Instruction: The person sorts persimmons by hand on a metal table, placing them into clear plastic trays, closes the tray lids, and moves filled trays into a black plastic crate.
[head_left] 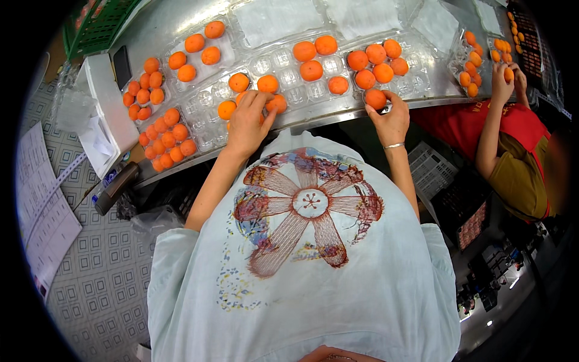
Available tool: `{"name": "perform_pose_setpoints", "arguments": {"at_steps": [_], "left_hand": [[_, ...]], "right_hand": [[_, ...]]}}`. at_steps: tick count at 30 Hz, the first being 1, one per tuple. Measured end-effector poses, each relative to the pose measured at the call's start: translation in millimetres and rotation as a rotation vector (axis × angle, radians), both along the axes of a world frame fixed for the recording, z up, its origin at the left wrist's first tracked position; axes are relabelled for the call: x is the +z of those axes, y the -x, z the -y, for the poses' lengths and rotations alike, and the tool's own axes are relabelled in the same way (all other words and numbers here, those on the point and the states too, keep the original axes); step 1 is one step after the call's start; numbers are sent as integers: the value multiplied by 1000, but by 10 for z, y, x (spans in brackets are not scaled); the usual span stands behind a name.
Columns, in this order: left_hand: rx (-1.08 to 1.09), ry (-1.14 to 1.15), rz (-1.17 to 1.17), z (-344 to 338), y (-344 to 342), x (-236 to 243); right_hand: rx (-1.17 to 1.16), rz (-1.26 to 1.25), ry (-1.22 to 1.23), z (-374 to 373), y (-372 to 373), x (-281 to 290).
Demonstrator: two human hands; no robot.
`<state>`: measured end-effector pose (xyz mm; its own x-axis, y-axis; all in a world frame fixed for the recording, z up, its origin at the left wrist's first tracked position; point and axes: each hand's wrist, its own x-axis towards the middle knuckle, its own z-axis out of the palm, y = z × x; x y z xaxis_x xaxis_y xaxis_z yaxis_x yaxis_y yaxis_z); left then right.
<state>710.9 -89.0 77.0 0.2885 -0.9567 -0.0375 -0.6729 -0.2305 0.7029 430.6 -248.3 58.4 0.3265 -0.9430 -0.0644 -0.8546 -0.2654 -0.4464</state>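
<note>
My left hand is bent over a clear plastic tray with moulded cups. Its thumb and fingers close on a round orange fruit, partly hidden by the fingers. Other fruit lies around that hand, including one orange fruit just to its left. At the table's near edge, my right hand grips another smooth round orange fruit between thumb and fingers. Beyond it, a clear tray holds several similar fruits in its cups. A bracelet circles my right wrist.
Filled fruit trays stand at the left, beside a white box and a dark phone. A green crate is at the far left. A co-worker's hand holds fruit at the right. White sheets line trays at the back.
</note>
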Motion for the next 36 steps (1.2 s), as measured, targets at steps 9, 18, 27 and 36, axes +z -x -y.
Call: {"name": "perform_pose_setpoints", "arguments": {"at_steps": [9, 18, 27, 36], "left_hand": [[-60, -61, -536, 333, 75, 612], [-238, -53, -850, 538, 150, 1098], [-183, -50, -983, 417, 100, 989], [-93, -47, -990, 394, 94, 1117]], "right_hand": [[207, 501, -100, -106, -513, 981], [537, 582, 39, -131, -880, 1353], [631, 609, 12, -178, -1016, 1435], [606, 613, 29, -233, -1055, 1447]]}}
